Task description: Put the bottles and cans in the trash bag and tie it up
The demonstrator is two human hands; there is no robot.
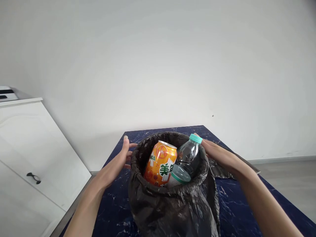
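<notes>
Your left hand (118, 162) has its fingers spread loosely, flat against the left rim of the black bin bag (170, 200); your right hand (217, 152) touches the right rim, fingers hidden, so I cannot tell their state. The bag stands mid-worktop (234, 204), mouth not gathered, with an orange can (160, 164) and clear bottle (189, 154) inside.

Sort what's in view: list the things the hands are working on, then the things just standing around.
In hand: bin bag, gripped at its rim by left hand and right hand; inside it the orange can, clear bottle and a lidded cup.

Just there: blue table, white cabinet.
</notes>
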